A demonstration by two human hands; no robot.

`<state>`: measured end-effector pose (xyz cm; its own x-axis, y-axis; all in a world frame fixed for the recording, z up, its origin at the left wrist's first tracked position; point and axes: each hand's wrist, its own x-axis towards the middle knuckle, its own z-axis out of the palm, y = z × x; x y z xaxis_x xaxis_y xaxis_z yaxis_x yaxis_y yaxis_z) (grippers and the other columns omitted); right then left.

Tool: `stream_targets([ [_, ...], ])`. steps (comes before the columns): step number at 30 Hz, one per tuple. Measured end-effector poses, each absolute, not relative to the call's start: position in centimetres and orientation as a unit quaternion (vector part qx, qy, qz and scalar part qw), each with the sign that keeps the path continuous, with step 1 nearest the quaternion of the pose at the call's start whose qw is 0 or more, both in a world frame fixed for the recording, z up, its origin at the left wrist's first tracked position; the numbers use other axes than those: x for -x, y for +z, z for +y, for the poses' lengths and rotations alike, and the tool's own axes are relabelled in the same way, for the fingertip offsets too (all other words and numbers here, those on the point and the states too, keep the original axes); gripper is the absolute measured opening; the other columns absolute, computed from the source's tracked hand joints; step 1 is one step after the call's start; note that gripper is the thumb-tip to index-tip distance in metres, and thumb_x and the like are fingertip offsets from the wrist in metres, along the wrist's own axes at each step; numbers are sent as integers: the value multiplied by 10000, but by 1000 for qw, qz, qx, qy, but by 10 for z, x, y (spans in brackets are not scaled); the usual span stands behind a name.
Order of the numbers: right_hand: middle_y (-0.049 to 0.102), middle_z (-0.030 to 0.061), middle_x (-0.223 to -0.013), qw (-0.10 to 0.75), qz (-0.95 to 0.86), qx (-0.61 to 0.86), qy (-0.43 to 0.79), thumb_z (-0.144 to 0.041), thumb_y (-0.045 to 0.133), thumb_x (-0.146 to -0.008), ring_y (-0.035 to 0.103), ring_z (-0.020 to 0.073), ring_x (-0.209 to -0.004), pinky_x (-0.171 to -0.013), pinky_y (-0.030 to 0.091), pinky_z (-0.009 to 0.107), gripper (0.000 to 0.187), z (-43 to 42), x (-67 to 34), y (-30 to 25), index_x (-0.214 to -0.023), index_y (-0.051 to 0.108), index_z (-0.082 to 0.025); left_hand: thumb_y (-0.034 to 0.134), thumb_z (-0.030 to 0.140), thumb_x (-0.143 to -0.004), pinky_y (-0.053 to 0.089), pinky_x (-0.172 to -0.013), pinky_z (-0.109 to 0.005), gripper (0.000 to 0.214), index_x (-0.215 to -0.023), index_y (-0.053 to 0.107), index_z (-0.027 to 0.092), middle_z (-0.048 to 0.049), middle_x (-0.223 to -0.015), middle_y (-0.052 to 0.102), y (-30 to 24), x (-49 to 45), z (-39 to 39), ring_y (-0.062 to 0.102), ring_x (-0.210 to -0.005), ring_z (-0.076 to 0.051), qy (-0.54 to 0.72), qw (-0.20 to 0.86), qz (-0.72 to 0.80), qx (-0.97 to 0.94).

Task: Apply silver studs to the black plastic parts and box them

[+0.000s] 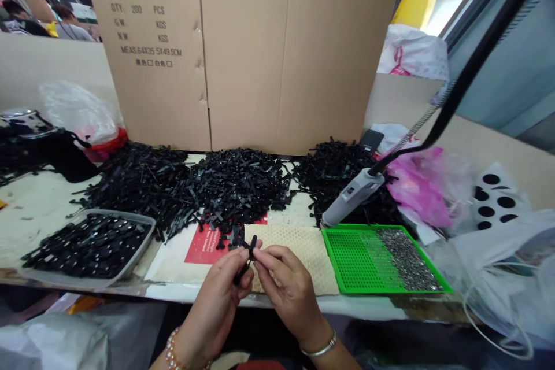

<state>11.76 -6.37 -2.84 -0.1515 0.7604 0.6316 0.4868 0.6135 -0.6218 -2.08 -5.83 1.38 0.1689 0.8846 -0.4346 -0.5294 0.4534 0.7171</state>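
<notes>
The left hand (212,295) and right hand (286,292) both pinch one small black plastic piece (248,253), so it stays steady. A beige dotted mat (301,257) lies just below it.

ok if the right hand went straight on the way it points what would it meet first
The black plastic piece held in the left hand: the right hand points up and left at it, and its fingertips seem to touch it already, though depth is hard to judge.

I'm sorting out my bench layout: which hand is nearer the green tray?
Right: the right hand is just left of the green tray, not touching it. The left hand is farther away, on the right hand's other side.
</notes>
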Motion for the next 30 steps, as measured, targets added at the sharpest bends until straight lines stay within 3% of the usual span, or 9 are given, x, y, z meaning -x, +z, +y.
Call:
stream_targets([
  [8, 612, 63, -976, 501, -746, 411, 154, -63, 547, -883, 616, 144, -892, -769, 549, 266, 404, -67, -120, -29, -1243, 572, -245, 756, 414, -685, 358, -553, -190, 370, -958, 764, 164, 33, -614, 463, 10, 22, -56, 344, -584, -81, 467, 730, 446, -221],
  [13, 625, 54, -987, 523, -738, 402, 145, -28, 584, -850, 620, 143, -916, -799, 546, 265, 404, -67, -121, -30, -1191, 592, -245, 762, 456, -662, 431, -611, -223, 320, -850, 769, 196, -42, -904, 681, 13, 21, -57, 402, -615, -90, 483, 740, 439, -162],
  [16, 625, 53, -975, 528, -728, 410, 149, -37, 588, -853, 624, 139, -904, -791, 547, 257, 363, -65, -122, -28, -1157, 602, -235, 774, 462, -648, 429, -591, -218, 292, -764, 757, 194, -57, -973, 706, 15, 20, -57, 397, -593, -84, 490, 738, 443, -135],
  [20, 631, 61, -975, 506, -744, 410, 154, -59, 576, -869, 625, 145, -906, -787, 547, 264, 339, -63, -123, -29, -1164, 597, -224, 752, 480, -675, 434, -622, -216, 315, -837, 769, 211, -52, -981, 700, 14, 19, -57, 397, -619, -89, 478, 737, 450, -160],
  [26, 628, 63, -959, 498, -739, 426, 154, -68, 559, -878, 618, 153, -892, -773, 543, 276, 334, -64, -122, -33, -1172, 593, -224, 732, 471, -699, 395, -608, -197, 362, -952, 773, 216, -22, -822, 621, 7, 18, -57, 377, -639, -95, 458, 720, 474, -217],
  [30, 623, 52, -937, 519, -714, 435, 179, -85, 570, -878, 620, 136, -860, -753, 540, 254, 291, -64, -120, -36, -1129, 611, -226, 737, 480, -692, 361, -563, -201, 412, -968, 768, 176, 19, -629, 462, 7, 15, -58, 351, -603, -97, 461, 714, 469, -239],
])
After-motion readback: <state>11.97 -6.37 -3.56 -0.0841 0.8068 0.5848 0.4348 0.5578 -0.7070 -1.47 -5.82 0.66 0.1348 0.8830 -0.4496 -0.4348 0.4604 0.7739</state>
